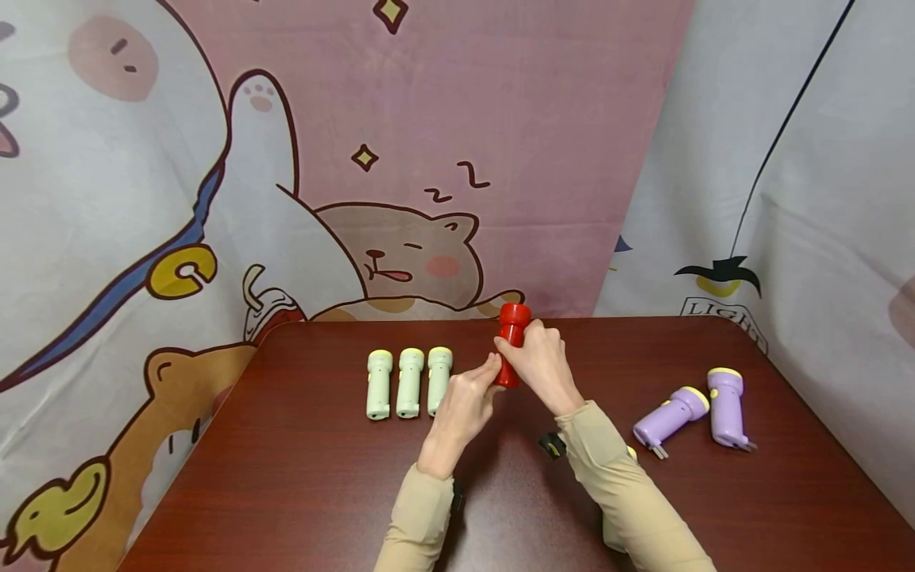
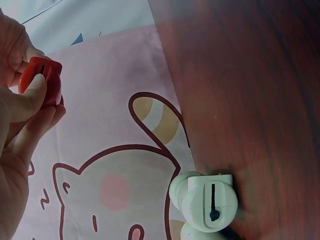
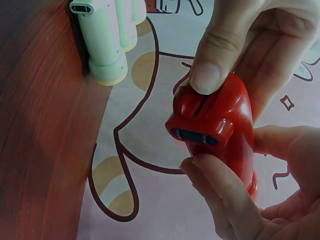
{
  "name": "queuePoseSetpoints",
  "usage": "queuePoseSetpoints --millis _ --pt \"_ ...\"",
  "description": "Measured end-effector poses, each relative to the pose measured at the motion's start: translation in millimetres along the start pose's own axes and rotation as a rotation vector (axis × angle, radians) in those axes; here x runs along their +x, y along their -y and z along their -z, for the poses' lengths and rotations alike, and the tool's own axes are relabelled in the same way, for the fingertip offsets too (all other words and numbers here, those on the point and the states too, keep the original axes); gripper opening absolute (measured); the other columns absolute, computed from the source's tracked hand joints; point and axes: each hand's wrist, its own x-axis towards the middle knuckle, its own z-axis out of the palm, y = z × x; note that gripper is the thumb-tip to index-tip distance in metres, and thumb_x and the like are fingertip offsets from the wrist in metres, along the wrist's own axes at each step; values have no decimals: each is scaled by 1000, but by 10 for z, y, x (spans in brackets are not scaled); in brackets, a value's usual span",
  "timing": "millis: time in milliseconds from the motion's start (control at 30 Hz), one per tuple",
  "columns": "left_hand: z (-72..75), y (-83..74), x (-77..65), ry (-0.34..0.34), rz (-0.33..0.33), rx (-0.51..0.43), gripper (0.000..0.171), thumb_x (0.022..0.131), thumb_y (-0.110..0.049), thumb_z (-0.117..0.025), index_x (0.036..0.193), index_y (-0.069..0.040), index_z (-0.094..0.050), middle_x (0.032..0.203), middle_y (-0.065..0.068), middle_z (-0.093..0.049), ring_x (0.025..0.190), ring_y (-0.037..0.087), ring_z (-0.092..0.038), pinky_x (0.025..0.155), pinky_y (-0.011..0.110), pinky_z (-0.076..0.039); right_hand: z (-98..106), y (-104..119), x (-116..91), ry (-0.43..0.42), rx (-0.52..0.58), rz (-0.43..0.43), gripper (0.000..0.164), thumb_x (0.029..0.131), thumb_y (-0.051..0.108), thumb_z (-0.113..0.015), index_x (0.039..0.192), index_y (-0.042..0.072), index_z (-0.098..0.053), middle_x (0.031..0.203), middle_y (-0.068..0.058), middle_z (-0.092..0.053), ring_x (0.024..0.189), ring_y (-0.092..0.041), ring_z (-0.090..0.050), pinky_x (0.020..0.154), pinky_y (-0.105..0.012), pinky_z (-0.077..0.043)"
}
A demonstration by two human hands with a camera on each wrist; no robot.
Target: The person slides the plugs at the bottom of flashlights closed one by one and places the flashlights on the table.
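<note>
Both hands hold one red flashlight (image 1: 515, 314) above the back of the table, its wide head turned toward the wall. My left hand (image 1: 463, 403) pinches the narrow tail end. In the right wrist view, the left thumb (image 3: 207, 75) presses beside a dark slot there, above a small dark recess (image 3: 195, 136). Fingers and thumb of my right hand (image 1: 546, 364) grip the flashlight's body nearer the head. Left of the hands lie three pale green flashlights (image 1: 409, 384) with yellow rims, side by side. The left wrist view shows one green tail (image 2: 212, 202) end-on.
Two purple flashlights (image 1: 670, 418) lie at the right with their metal prongs out. Another pale flashlight (image 1: 613, 534) is mostly hidden beneath the right sleeve. A printed cloth (image 1: 572, 159) hangs behind the brown table (image 1: 307, 492).
</note>
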Motion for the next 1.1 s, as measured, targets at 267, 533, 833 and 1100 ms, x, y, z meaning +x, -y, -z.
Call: queuePoseSetpoints --millis 267,533,833,1100 --pt "3 -1 -6 24 24 -16 43 74 4 -75 116 5 -65 112 19 -68 98 25 -70 80 27 -55 -25 -16 -2 7 3 -15 43 84 35 -69 89 -6 -58 69 -17 -58 51 -25 -57 53 -33 -54" --pt "37 -13 -12 111 68 -3 42 78 -1 -74 118 4 -64 114 19 -68 100 25 -69 81 28 -55 -76 -72 13 23 -4 -26 42 83 36 -68 86 -5 -59 67 -16 -59 52 -26 -56 51 -33 -51" --pt "139 132 -10 153 177 26 42 73 -19 -79 111 -4 -70 105 10 -73 94 21 -71 79 29 -56 -139 -184 54 60 9 -60 39 83 36 -68 84 -2 -58 68 -14 -60 54 -25 -57 54 -32 -50" --pt "235 416 -80 165 499 235 26 82 -21 -74 106 -11 -73 98 9 -74 75 30 -69 54 38 -52 -138 -240 83 67 -11 -77 39 83 37 -68 84 0 -58 72 -14 -62 60 -29 -59 63 -39 -52"
